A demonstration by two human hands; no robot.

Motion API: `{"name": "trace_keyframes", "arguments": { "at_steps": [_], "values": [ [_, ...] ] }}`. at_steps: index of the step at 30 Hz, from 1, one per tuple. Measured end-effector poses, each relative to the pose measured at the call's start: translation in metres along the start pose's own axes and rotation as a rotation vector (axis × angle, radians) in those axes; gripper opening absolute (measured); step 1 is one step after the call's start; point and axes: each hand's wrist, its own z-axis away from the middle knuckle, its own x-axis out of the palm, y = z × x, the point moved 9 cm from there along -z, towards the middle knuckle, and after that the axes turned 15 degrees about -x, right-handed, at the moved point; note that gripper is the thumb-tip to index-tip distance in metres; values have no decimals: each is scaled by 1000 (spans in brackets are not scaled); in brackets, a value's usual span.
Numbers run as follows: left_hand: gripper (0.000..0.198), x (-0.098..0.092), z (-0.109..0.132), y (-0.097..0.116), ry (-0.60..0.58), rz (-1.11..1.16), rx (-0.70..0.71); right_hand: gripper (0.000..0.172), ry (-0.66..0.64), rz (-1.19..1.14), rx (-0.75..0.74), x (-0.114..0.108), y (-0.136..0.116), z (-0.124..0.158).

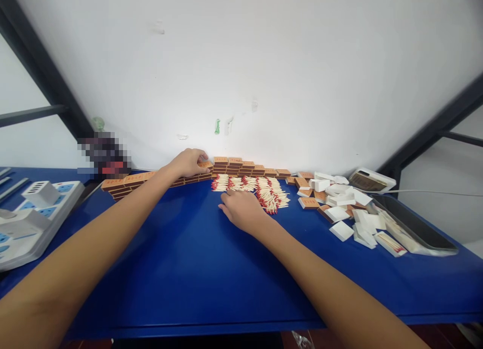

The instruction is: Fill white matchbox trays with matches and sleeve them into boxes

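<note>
My left hand (189,162) reaches to the row of stacked matchboxes by the wall. Its fingers and thumb are closed around a matchbox (206,164) on top of the row. My right hand (243,209) rests low over the table just in front of the piled matches (269,193), fingers slightly bent and thumb apart, with nothing visible in it. The matches have red heads and pale sticks and lie in several bunches. Behind them, stacked matchboxes (248,167) step down toward the right. More stacked boxes (139,179) run left, partly hidden behind my left forearm.
On the right lie loose white matchbox trays (341,231) mixed with orange sleeves (309,203), and one tray of matches (390,243). Near them are a phone (372,181) with a cable and a dark-lidded container (415,223). A power strip (56,223) sits at the left on the blue table (196,278).
</note>
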Motion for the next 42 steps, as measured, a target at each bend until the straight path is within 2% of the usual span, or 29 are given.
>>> {"name": "trace_keyframes", "arguments": {
  "at_steps": [11, 21, 31, 36, 38, 42],
  "values": [
    [54, 1, -2, 0, 6, -34, 10, 33, 11, 0, -1, -1, 0, 0],
    [61, 1, -2, -3, 12, -76, -7, 34, 0, -5, 7, -1, 0, 1],
    [48, 0, 1, 6, -1, -50, 43, 35, -5, -7, 5, -2, 0, 1],
    [53, -9, 4, 7, -24, -9, 47, 35, -16, -12, 6, -2, -1, 1],
    [45, -20, 10, 10, 8, 23, 75, 34, -12, -14, 4, -2, 0, 1],
    [48, -56, 37, 16, 299, 46, 122, 34, -7, -13, 2, -1, 1, 1]
  ]
}}
